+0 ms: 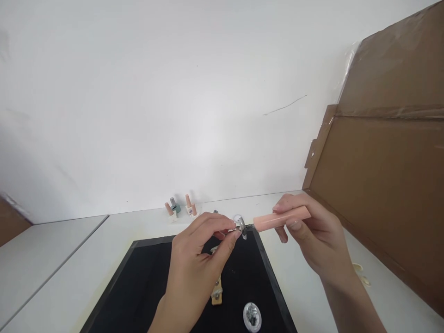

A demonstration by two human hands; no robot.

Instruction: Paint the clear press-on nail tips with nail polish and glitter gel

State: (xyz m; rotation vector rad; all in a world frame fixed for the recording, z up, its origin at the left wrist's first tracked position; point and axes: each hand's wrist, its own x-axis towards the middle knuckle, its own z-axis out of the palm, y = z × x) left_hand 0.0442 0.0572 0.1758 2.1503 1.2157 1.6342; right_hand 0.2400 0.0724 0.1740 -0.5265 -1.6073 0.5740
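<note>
My left hand (203, 259) pinches a small metal stem between thumb and fingertips. A grey, shiny press-on nail tip (242, 225) sits at the stem's end, tilted up. My right hand (312, 231) is closed around the pink cap of a nail polish brush (281, 218), held almost level. Its dark bristle end reaches the nail tip and appears to touch it. Under my left hand, partly hidden, a yellowish strip (217, 296) holds more small nail tips on the black mat (145, 286). An oval white-rimmed dish (252, 317) with a dark, mottled middle lies near the mat's right side.
Several nail polish bottles (172, 215) with pink or grey caps stand by the white wall at the back. A small clear round thing (237, 217) lies behind my hands. A cardboard sheet (381, 185) rises on the right, with a pale object (361, 274) near its foot.
</note>
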